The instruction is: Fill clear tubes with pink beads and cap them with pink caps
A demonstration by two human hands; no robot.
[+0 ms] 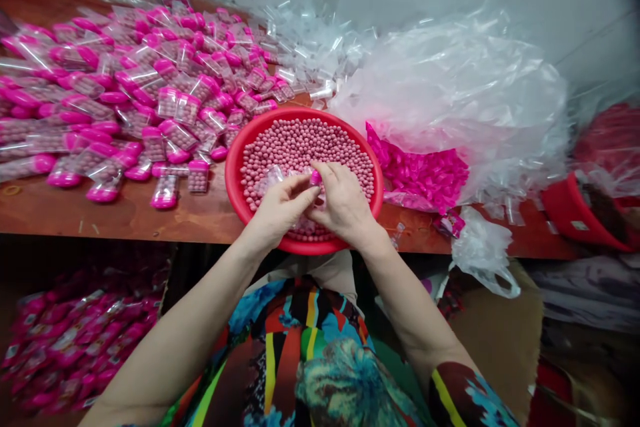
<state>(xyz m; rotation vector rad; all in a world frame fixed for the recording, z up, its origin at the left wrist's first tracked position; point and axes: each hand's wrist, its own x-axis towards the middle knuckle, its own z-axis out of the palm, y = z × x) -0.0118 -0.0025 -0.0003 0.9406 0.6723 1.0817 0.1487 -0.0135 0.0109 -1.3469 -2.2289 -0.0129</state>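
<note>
A red basin (pixel 233 185) full of small pink balls (pixel 295 140) sits at the table's front edge. Over it, my left hand (pixel 283 207) is closed, thumb and fingers pinched together; what they hold is mostly hidden. My right hand (pixel 343 203) meets it, its fingers closed on a small pink cap (pixel 315 177). Beside my left fingers, a clear plastic container (pixel 273 177) lies on the balls. Left of the basin is a big heap of filled clear containers with pink caps (pixel 187 109).
Loose pink caps (pixel 425 177) lie right of the basin, by a large clear plastic bag (pixel 450 87). Empty clear containers (pixel 320 47) are piled behind. A red bucket (pixel 575 213) lies tilted at the far right. Pink packages (pixel 85 347) fill a space below the table.
</note>
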